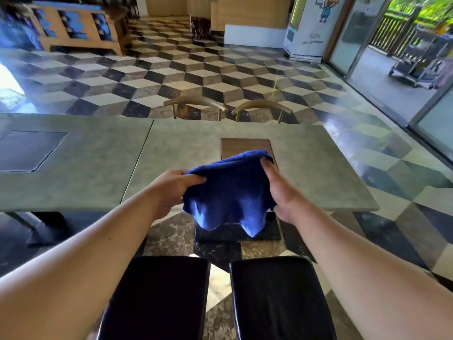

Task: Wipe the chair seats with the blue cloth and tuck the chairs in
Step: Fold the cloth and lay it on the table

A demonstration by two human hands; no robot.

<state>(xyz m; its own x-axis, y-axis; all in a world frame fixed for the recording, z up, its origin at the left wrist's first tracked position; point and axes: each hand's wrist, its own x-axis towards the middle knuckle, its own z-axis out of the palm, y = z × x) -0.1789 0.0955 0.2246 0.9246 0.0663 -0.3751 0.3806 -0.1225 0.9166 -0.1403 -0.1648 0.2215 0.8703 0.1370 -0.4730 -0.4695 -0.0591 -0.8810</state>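
Above the table edge I am pinching the blue cloth with my left hand and right hand; I should be folding it flat before wiping the near seats.

A grey stone table stands on a shiny floor of cube-pattern tiles, with a wooden bench far behind the table at left and a white machine and daylit glass doors at right.
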